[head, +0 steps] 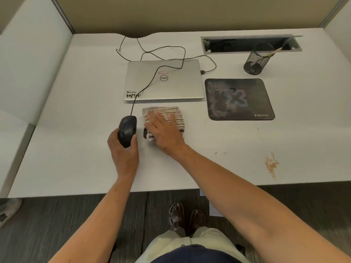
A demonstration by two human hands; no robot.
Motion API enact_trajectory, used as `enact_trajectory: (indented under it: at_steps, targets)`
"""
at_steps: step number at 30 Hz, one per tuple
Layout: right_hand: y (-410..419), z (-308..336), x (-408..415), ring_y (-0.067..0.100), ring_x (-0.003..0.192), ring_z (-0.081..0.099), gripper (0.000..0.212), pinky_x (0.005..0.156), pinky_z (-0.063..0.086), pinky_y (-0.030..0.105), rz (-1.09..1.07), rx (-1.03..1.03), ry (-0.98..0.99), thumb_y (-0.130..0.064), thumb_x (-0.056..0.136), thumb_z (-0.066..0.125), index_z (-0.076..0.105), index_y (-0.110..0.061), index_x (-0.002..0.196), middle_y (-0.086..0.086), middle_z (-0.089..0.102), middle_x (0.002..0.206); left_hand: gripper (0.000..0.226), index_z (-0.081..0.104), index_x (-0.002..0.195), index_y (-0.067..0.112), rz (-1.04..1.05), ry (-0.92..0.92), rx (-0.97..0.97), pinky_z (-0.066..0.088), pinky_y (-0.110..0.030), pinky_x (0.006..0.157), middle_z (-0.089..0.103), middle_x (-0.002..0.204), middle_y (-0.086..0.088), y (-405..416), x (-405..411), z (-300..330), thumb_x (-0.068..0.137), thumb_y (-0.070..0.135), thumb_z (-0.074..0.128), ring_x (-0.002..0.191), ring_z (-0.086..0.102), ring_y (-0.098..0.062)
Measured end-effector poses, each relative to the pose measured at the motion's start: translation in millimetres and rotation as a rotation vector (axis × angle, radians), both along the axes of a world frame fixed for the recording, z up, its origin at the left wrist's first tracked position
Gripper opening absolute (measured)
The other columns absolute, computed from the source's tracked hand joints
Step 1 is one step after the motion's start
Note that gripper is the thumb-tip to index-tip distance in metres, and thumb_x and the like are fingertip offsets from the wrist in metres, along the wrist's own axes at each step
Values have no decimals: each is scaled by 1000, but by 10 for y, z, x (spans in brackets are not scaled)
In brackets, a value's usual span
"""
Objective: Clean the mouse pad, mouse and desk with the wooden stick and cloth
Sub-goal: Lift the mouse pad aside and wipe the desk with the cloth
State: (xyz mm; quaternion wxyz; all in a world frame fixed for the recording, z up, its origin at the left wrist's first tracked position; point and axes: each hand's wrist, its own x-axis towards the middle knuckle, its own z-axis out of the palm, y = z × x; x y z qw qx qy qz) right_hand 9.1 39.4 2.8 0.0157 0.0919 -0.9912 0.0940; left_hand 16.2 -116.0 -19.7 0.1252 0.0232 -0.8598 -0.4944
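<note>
Head view: our left hand grips the mouse while our flat, open right hand presses the cloth on the desk; next, probably wiping toward the stain.

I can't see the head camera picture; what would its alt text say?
A person standing at a white desk grips a black wired mouse in the left hand while the right hand presses flat on a striped cloth. Behind sit a closed silver laptop, a dark mouse pad and a mesh pen cup; brown stains mark the desk's right front.
</note>
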Motion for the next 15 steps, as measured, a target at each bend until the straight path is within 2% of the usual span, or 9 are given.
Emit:
enact_trajectory:
  at_steps: [2, 5, 10, 15]
  targets:
    - [-76, -125, -108, 24, 149, 3, 55, 114, 6, 64, 21, 87, -178, -35, 98, 47, 29, -23, 149, 3, 12, 162, 57, 38, 138, 14, -4, 12, -10, 31, 3, 89, 44, 135, -7, -16, 1, -5, 90, 25, 66, 116, 44, -8]
    - [-143, -253, -176, 22, 149, 4, 60, 113, 3, 66, -27, 63, -229, -49, 96, 44, 29, -26, 149, 1, 13, 162, 57, 38, 137, 14, -47, 2, -40, 33, 0, 89, 44, 134, -6, 0, 25, -57, 89, 24, 67, 116, 46, -10]
    - [-130, -156, -88, 26, 147, 13, 56, 109, 10, 71, -150, 12, -239, -47, 94, 49, 39, -20, 142, 3, 25, 158, 56, 39, 136, 12, -111, -40, -76, 32, 2, 87, 44, 134, -8, 108, 96, -144, 89, 24, 67, 117, 47, -16]
    - [131, -144, 403, 29, 145, 19, 49, 107, 15, 71, -268, 14, -192, -29, 95, 47, 39, -15, 142, 7, 31, 154, 55, 38, 136, 14, -133, -58, -93, 40, -21, 91, 43, 135, -5, 246, 118, -135, 90, 24, 66, 117, 48, -16]
